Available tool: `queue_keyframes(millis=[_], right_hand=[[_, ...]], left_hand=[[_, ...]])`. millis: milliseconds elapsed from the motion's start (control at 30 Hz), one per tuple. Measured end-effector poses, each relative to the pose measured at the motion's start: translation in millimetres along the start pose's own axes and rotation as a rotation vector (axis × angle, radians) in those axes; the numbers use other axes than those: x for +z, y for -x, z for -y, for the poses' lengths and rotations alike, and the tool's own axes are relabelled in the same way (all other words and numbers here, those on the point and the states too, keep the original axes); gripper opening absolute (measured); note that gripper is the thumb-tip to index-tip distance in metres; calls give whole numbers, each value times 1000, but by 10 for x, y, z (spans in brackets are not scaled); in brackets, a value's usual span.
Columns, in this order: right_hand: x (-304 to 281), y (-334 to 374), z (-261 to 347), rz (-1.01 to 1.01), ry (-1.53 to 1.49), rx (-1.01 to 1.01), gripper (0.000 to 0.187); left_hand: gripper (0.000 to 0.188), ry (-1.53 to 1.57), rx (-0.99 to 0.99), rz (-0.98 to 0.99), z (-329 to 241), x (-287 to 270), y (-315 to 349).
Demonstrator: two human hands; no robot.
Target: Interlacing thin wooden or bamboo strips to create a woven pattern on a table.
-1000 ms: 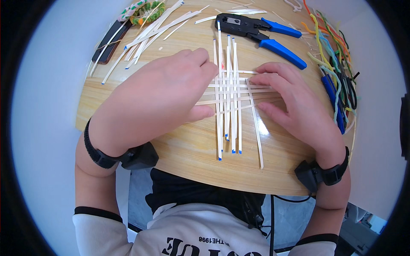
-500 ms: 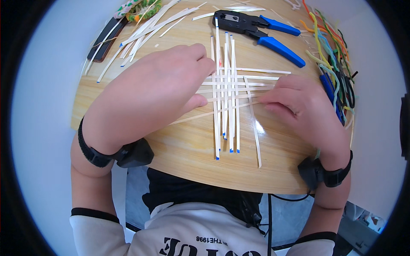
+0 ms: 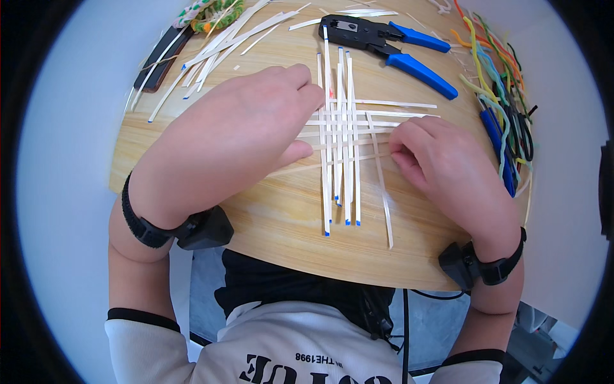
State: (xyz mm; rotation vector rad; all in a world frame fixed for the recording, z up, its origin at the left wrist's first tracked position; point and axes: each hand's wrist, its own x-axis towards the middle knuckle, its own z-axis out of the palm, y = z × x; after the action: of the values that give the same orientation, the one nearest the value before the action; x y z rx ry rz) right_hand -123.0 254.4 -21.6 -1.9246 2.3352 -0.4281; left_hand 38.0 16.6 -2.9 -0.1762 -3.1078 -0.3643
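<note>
Thin pale flat strips cross in a loose lattice of woven strips (image 3: 339, 125) on the table, several lengthwise ones tipped in blue. My left hand (image 3: 268, 121) lies over the lattice's left side, thumb and fingers apart, touching it; part of its fingertips is hidden. At the right side, my right hand (image 3: 435, 153) has thumb and fingers pinched together at the ends of the crosswise strips. It seems to grip a crosswise strip (image 3: 371, 157), though its fingers hide the exact end. One loose slanting strip (image 3: 382, 192) lies across the crosswise ones, right of the lengthwise group.
Beyond the lattice lies a black crimping tool with blue handles (image 3: 377, 41). Loose strips (image 3: 224, 45) are piled at the far left, by a dark bar (image 3: 153, 70) and a green-orange knitted piece (image 3: 220, 16). Coloured cords (image 3: 499, 83) and a blue tool (image 3: 499, 150) line the right edge.
My right hand has shifted slightly, its fingers now curled closer at the strip ends. The left hand stays nearly in place. The lattice looks almost the same.
</note>
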Motion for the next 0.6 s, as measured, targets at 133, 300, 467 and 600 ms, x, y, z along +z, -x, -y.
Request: queue_keyframes(millis=[133,300,467,600], right_hand=[[-2,22,-21,21,-4,53,13],[-62,39,-65,77,-60,127,12],[-138,37,-102,111,-79,226,11],[-189,32,-117,99,-55,239,9]], left_hand=[[41,-15,-15,22,-8,-8,-3],[41,-30,-3,14,-19,-11,-3],[42,-27,3,-3,-21,-3,6],[42,-38,3,-9,-16,-3,15]])
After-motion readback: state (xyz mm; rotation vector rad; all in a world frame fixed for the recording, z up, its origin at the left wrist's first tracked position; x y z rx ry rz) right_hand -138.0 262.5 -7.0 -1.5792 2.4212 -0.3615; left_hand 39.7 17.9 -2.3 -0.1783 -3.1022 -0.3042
